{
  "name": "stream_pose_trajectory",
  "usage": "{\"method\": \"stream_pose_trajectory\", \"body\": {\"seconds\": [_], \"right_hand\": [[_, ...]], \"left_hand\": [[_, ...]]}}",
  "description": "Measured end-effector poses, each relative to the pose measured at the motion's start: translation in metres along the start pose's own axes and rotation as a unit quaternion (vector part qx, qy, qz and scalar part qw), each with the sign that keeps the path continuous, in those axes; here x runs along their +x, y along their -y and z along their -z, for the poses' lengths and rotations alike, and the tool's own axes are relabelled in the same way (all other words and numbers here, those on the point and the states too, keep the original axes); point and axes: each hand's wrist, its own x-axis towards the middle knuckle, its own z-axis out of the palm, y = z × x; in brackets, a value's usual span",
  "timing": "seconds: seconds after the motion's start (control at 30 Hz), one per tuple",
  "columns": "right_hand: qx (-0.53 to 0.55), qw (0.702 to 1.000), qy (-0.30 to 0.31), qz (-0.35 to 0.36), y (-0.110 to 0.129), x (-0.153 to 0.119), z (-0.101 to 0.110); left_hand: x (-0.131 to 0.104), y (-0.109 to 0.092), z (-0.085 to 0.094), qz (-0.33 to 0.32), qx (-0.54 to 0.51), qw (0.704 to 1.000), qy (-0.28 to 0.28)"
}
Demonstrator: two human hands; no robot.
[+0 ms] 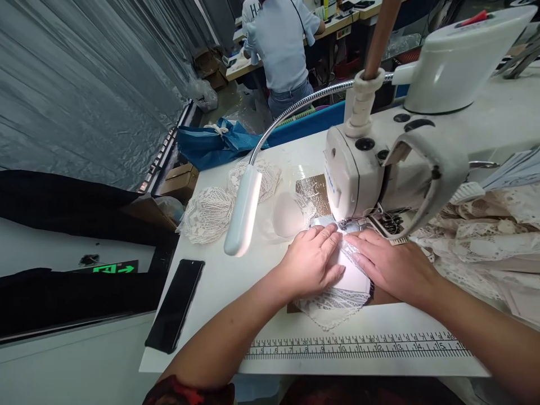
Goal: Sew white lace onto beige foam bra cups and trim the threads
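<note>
Under the head of a white sewing machine point(352, 169) lies a white cup-shaped fabric piece point(351, 273), with lace point(333, 310) spreading toward the table's front edge. My left hand point(310, 260) rests flat on the left side of the piece, fingers stretched toward the needle area and thumb apart. From the right, my right hand point(390, 261) presses flat on the piece, its fingertips close to the presser foot. My hands hide part of the fabric, and the needle is hard to make out.
Left of the machine lie a pale cup point(288, 215) and lace pieces point(207, 215). Above them hangs a lamp point(243, 211) on a bent metal neck. A black phone point(175, 305) lies at left, a printed ruler point(358, 347) in front, piled lace point(485, 242) at right. A person point(278, 50) sits beyond.
</note>
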Motion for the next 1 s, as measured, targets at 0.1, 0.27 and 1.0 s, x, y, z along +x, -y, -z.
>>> {"method": "stream_pose_trajectory", "body": {"seconds": [0.1,0.27,1.0], "right_hand": [[-0.005,1.000,0.029,-0.009,0.001,0.002,0.003],[-0.018,0.996,0.081,-0.040,0.000,0.004,0.001],[0.091,0.995,-0.049,-0.009,-0.009,-0.005,-0.014]], "left_hand": [[0.002,0.004,0.001,-0.011,-0.003,1.000,0.013],[0.008,0.010,0.005,-0.035,-0.012,0.999,0.026],[0.000,0.014,-0.003,-0.124,0.001,0.989,-0.075]]}}
